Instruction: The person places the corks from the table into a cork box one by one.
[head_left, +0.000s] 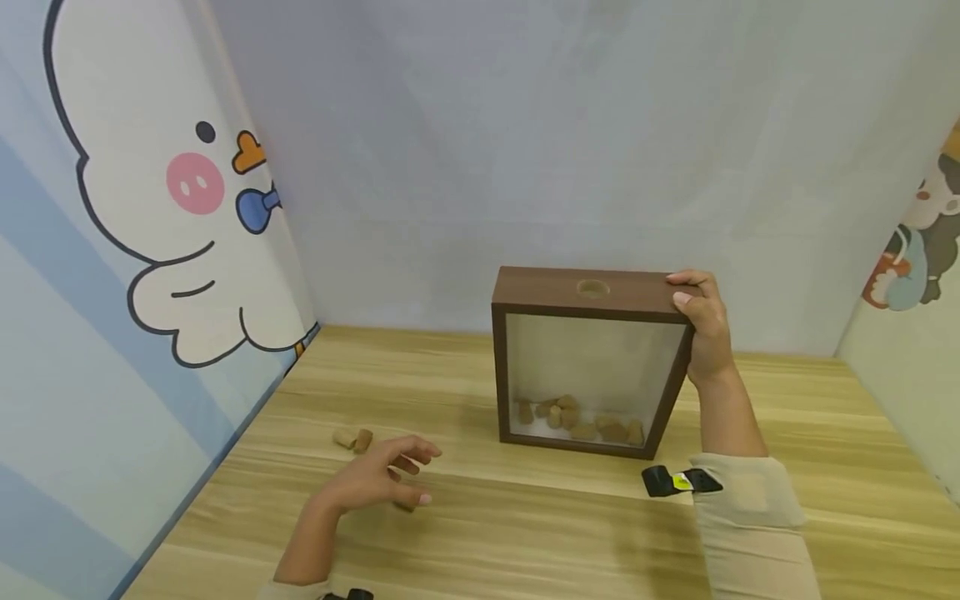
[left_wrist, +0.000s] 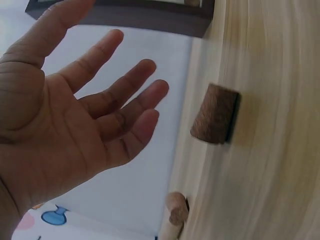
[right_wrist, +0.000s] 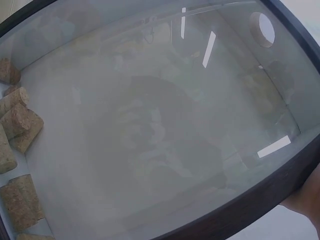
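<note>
A shallow brown box frame (head_left: 517, 287) with a clear front stands upright on the table, a round hole (head_left: 593, 289) in its top. Several corks (head_left: 568, 414) lie along its bottom, seen also as corks (right_wrist: 20, 200) behind the pane in the right wrist view. My right hand (head_left: 708, 321) grips the frame's top right corner. To the left, my left hand (head_left: 367, 482) hovers over the table, fingers loosely bent and palm holding nothing. Partly hidden beneath it lies a loose cork (left_wrist: 215, 114), close to the hand but apart from it in the left wrist view.
Two more corks, a pale cork (head_left: 345, 438) and a darker cork (head_left: 363, 441), lie together beyond the left hand. The wood-grain table (head_left: 525, 533) meets a plain light cloth wall (head_left: 465, 167) behind the frame. Cartoon-printed cloth (head_left: 150, 275) hangs along the left side.
</note>
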